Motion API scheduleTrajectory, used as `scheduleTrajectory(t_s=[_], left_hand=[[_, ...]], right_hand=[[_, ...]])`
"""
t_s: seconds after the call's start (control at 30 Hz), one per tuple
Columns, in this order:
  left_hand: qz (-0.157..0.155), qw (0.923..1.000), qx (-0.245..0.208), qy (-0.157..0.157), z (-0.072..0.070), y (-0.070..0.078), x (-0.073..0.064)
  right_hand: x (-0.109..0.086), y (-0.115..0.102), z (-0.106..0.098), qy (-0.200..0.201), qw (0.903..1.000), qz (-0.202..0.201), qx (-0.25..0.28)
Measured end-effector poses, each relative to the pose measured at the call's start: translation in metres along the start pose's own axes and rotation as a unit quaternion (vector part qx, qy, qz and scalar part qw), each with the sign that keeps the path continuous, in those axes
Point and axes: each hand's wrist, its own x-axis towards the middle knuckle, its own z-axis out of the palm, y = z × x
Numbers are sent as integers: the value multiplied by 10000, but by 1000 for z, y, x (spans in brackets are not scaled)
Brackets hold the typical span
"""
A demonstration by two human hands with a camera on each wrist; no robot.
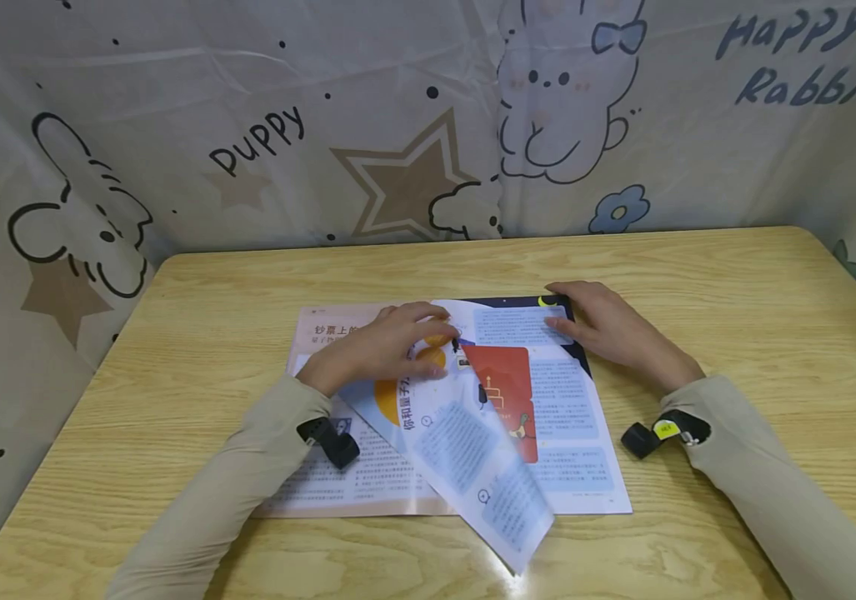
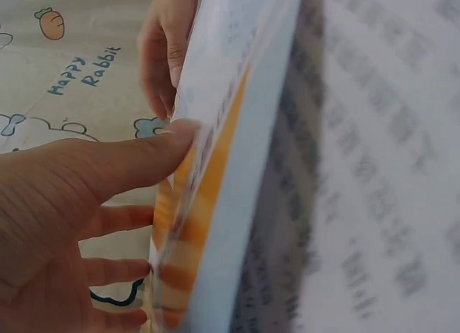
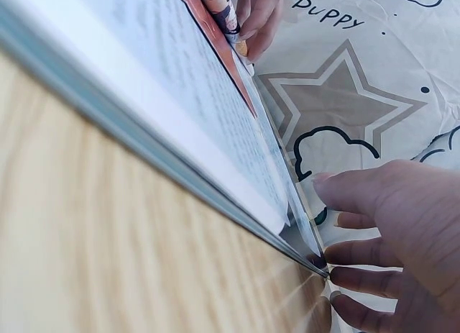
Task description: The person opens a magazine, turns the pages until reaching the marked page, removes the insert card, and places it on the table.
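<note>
An open magazine lies on the wooden table with printed pages on both sides. One of its pages is lifted and folded over diagonally, its lower corner hanging past the magazine's front edge. My left hand holds this page near the top, the thumb on it and the fingers spread beside its curled part. At the magazine's top right corner rests my right hand, fingers extended along the far edge and thumb above the page. In the right wrist view those fingers touch the corner without curling round it.
The wooden table extends around the magazine. Behind it hangs a pale cloth with cartoon animals, stars and lettering. A black strap device sits on the left wrist, another on the right.
</note>
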Motion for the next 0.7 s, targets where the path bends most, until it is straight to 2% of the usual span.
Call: scheduleTrajectory(t_s=[0.47,0.7], left_hand=[[169,9989,-154,-421,-7,6,-3],[170,9989,-212,-379,-7,4,-4]], right_hand=[[1,1,0,22,9998,-124,-182],[1,0,0,3,9998,-129,-179]])
